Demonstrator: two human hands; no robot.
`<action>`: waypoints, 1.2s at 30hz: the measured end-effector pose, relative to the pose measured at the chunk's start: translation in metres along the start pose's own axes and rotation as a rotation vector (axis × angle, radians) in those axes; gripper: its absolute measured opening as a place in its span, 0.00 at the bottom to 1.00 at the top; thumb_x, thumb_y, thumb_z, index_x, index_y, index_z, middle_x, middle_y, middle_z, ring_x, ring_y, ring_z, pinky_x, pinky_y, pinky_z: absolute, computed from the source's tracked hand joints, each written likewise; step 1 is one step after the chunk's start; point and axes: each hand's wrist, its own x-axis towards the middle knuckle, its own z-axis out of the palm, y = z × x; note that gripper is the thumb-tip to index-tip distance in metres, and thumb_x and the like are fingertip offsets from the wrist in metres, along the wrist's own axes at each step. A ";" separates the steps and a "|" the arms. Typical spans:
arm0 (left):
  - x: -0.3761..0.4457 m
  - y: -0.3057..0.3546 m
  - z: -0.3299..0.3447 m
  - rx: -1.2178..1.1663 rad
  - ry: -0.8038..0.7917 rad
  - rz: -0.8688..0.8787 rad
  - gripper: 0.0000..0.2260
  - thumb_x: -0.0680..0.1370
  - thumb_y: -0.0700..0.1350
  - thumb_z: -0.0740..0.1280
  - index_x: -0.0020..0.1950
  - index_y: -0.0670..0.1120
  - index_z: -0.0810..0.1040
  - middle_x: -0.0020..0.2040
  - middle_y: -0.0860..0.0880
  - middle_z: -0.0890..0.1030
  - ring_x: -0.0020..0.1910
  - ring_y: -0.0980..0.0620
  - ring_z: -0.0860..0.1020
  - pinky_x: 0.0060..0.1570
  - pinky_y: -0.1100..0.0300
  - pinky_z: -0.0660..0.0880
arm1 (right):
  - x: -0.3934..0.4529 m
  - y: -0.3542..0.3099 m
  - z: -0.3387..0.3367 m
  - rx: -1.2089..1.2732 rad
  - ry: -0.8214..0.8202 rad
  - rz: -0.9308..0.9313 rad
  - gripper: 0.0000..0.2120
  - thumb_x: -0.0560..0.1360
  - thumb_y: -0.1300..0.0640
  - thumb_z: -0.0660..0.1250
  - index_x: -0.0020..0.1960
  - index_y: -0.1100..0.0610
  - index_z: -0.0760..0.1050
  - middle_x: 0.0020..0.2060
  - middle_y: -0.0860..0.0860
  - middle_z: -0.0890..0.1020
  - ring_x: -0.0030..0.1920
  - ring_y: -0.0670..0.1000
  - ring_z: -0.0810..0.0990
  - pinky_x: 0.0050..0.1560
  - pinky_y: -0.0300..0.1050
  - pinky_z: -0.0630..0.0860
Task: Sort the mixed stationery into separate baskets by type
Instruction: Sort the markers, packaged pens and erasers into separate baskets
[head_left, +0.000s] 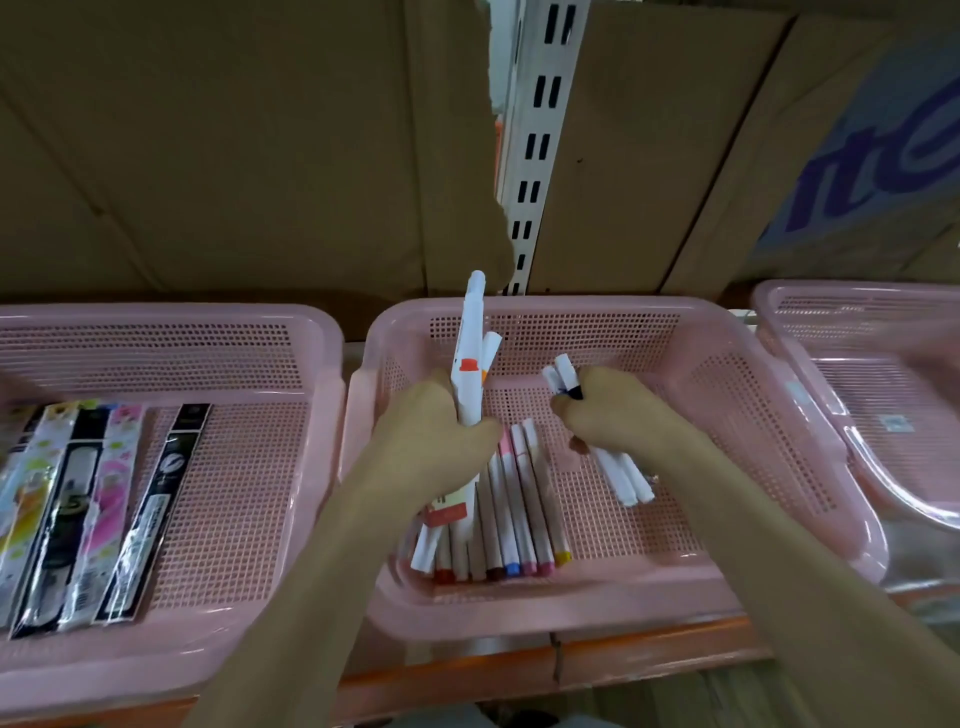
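My left hand (436, 441) grips a bundle of white markers with an orange band (469, 358), held upright over the middle pink basket (769, 415). My right hand (618, 421) holds a few thin white pens (621, 473), with their tips sticking out above and below the fist. A row of several white markers with coloured caps (519, 514) lies on the basket floor between my hands.
The left pink basket (171, 332) holds several flat packaged pens (104, 509). A third pink basket (862, 332) stands at the right edge. Cardboard boxes (234, 156) and a slotted white shelf upright (540, 150) rise behind. An orange shelf edge (571, 660) runs below.
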 end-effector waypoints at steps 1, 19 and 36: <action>0.001 0.000 0.000 0.007 -0.005 0.000 0.07 0.76 0.46 0.66 0.52 0.49 0.72 0.38 0.52 0.75 0.37 0.55 0.75 0.31 0.64 0.68 | 0.000 0.001 -0.001 -0.026 0.009 0.024 0.15 0.79 0.56 0.58 0.35 0.59 0.65 0.30 0.54 0.72 0.31 0.52 0.74 0.29 0.42 0.66; 0.003 0.020 0.029 0.106 0.031 -0.046 0.13 0.76 0.46 0.67 0.59 0.49 0.72 0.38 0.54 0.75 0.36 0.56 0.75 0.31 0.63 0.70 | 0.013 0.025 -0.010 -0.139 -0.029 -0.071 0.16 0.80 0.53 0.60 0.34 0.57 0.65 0.31 0.52 0.72 0.29 0.47 0.70 0.25 0.35 0.63; 0.006 0.016 0.036 0.114 0.052 -0.066 0.09 0.77 0.46 0.66 0.54 0.49 0.70 0.38 0.52 0.74 0.33 0.55 0.74 0.28 0.67 0.65 | 0.009 0.021 -0.010 -0.149 -0.135 -0.061 0.28 0.79 0.52 0.62 0.71 0.64 0.55 0.52 0.60 0.78 0.39 0.52 0.78 0.33 0.40 0.75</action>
